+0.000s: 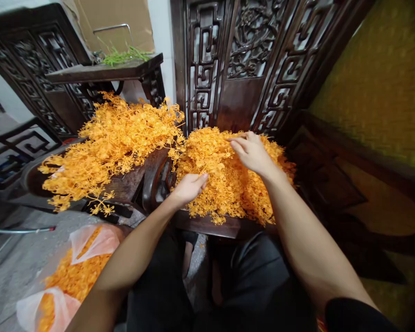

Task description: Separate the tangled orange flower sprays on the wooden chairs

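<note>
I observe a heap of orange sprigs (228, 184) piled on the seat of a dark carved wooden chair (207, 226) directly ahead of me. The sprigs are vivid orange-yellow, fine and branching, with small spidery blossom clusters on thin stems; the finish looks like moulded plastic, though I cannot confirm the material. The heap is dense and tangled, and its near edge spills over the seat front.

My left hand (188, 186) rests on the near left side of the heap, fingers curled inward and the thumb pressed against a few sprigs; I cannot tell whether it truly grips any. My right hand (251, 152) lies on top of the heap towards the back, palm down, fingers loosely bent and narrow, touching the sprigs without a clear hold.

A second, looser heap (114, 138) of the same orange material sits to the left on another dark wooden seat, well apart from both hands. Behind it a small dark table (107, 71) carries a bundle of thin green stems (124, 56). A carved screen (245, 60) with fretwork and floral relief stands behind the chair. On the grey floor at lower left, translucent plastic bags (90, 244) hold more orange pieces.

No brands, labels or legible writing are visible anywhere.
</note>
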A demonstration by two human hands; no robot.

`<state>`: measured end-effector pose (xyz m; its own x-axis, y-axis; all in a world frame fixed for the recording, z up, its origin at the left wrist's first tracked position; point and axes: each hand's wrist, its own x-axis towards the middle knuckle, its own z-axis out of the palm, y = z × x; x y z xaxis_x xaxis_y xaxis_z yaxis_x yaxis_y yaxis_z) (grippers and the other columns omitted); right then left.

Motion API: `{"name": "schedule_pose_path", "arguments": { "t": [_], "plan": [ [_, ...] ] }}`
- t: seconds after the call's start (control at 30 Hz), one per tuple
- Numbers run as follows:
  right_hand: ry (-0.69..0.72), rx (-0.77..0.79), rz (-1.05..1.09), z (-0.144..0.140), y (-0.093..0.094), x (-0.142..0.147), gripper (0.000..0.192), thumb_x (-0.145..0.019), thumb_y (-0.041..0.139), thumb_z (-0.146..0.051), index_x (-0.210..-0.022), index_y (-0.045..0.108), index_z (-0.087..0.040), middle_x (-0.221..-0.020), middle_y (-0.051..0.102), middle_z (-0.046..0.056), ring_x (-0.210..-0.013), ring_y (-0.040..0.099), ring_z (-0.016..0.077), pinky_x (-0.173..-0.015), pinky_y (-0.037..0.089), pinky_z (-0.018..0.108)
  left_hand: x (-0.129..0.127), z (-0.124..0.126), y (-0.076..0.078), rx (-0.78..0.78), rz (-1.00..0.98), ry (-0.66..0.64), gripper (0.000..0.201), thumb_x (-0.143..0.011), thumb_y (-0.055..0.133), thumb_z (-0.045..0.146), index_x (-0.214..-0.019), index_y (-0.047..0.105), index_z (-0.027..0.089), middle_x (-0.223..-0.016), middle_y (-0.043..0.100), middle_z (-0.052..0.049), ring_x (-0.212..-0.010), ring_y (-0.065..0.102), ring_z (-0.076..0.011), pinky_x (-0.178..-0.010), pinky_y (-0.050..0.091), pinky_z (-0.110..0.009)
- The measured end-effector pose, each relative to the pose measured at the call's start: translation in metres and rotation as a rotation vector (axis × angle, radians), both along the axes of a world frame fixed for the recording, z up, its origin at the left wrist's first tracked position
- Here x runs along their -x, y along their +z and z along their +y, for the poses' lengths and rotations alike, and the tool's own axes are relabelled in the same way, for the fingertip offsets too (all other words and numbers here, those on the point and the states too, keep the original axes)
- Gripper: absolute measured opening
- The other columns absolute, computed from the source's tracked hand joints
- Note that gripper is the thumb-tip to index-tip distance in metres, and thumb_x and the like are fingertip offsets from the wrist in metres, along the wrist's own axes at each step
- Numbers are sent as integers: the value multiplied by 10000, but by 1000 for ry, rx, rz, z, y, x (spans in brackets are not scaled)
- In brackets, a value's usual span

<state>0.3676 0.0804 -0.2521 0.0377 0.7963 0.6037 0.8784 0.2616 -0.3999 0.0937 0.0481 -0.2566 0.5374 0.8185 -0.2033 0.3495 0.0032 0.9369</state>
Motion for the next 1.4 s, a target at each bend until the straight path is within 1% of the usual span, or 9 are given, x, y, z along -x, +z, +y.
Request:
{"name": "schedule_pose_path", "arguments": {
  "t": [0.17,0.3,0.47,0.63,0.97,1.13,1.23,1.33,1.4],
  "plan": [
    [68,-155,-53,-32,13,42,372,-991,520,-472,-1260,682,-273,-1236,624,122,-1183,530,326,-1016,417,568,-5,4,4,58,-31,59,541,-919,485,686,-716,499,184,-525,374,70,-437,302,-69,-474,233,-218],
    [344,4,-169,-46,27,66,359,-949,621,-491,-1216,698,-265,-1103,671,99,-1040,582,300,-917,468,513,-7,-1,8,138,-110,34,521,-904,555,665,-717,487,184,-514,338,83,-412,259,-52,-443,181,-211],
    [563,49,145,-48,31,65,214,-946,665,-412,-1051,775,-260,-961,705,49,-896,659,200,-842,538,390,1,-5,16,298,-330,-36,518,-876,636,638,-698,434,195,-509,236,113,-406,155,-30,-423,77,-199],
    [517,17,413,-37,24,61,111,-834,780,-363,-832,808,-255,-849,736,24,-799,684,188,-792,564,387,-2,-9,27,335,-344,-70,524,-890,647,617,-687,411,196,-517,238,111,-400,161,-20,-411,73,-190],
    [-89,-94,699,-7,-7,1,183,-756,744,-313,-860,758,-163,-819,725,81,-723,676,223,-717,581,452,6,-13,18,300,-202,-65,488,-931,608,567,-666,451,188,-486,283,97,-376,185,-26,-389,99,-197],
    [72,-61,209,-22,9,32,141,-784,661,-131,-849,772,-191,-1210,719,124,-1147,669,293,-1061,499,537,5,-12,13,255,-108,-79,443,-959,572,516,-681,490,181,-487,343,82,-371,237,-36,-381,149,-196],
    [222,-95,167,-42,31,63,181,-900,622,-210,-1013,763,-226,-1340,678,88,-1250,622,273,-1113,454,537,4,-13,13,229,-80,-98,445,-963,559,517,-683,505,176,-483,361,78,-370,249,-40,-380,156,-197],
    [479,23,162,-56,49,86,153,-919,688,-350,-1006,768,-254,-1140,761,39,-1060,680,232,-996,517,457,3,-14,17,200,-49,-106,446,-961,561,514,-681,518,169,-484,376,70,-372,276,-41,-380,161,-193],
    [456,44,227,-55,54,84,157,-908,713,-369,-878,779,-230,-913,776,30,-864,679,201,-860,534,390,3,-15,20,186,-62,-92,452,-952,573,529,-685,521,167,-491,384,67,-373,282,-39,-379,160,-191]
  ]
}}
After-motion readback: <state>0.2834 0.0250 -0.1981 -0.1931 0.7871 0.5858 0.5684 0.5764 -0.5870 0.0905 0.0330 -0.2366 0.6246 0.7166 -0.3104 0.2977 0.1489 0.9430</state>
